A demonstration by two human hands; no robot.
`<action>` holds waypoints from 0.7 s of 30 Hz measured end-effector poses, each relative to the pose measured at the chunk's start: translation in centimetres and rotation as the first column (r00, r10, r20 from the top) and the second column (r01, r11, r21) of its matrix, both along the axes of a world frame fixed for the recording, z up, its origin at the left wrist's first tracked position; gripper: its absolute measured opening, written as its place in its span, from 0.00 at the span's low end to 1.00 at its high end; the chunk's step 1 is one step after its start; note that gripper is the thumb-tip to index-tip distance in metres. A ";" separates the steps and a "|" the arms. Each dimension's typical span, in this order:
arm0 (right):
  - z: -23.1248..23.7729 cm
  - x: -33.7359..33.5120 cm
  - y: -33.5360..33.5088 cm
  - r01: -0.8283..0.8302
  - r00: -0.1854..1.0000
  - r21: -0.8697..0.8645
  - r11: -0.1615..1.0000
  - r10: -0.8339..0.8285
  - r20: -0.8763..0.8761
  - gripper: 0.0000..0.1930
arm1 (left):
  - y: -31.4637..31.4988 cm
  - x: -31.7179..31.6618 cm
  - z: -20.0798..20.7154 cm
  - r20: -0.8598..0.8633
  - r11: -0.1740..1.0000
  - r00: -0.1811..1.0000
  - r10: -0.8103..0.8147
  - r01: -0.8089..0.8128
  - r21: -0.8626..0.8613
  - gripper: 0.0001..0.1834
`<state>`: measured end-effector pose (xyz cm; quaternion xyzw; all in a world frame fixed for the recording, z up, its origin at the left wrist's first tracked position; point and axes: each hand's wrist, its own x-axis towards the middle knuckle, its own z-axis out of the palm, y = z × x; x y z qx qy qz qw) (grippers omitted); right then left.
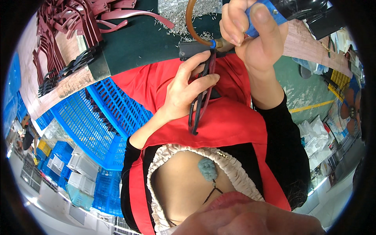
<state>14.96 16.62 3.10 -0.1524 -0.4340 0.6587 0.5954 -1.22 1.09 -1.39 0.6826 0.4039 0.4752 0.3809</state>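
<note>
My left hand (184, 88) is closed around a black eyeglass frame (196, 111) in front of the red apron (219, 121). A thin maroon temple (206, 100) lies alongside it, partly hidden by the fingers. My right hand (258, 43) is raised at the upper right, fingers curled around a blue tool (266, 17); its working end cannot be made out. Below that hand, an amber hose (189, 19) ends in a blue collar and a brass fitting (225, 45). A dark block (190, 49) sits at the table edge, beside my left fingertips.
Small metal pins (188, 15) lie heaped on the dark green mat (133, 43). Maroon temples (74, 23) pile up at the far left, with black eyewear parts (74, 64) along the table edge. Blue baskets (98, 129) stand at the left; a fan (351, 107) is at the right.
</note>
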 end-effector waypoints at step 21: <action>0.2 -0.4 -0.5 -0.046 0.998 0.121 0.992 0.050 -0.029 0.20 | -2.5 2.3 -3.4 0.315 0.990 0.940 0.133 -0.137 -0.009 0.22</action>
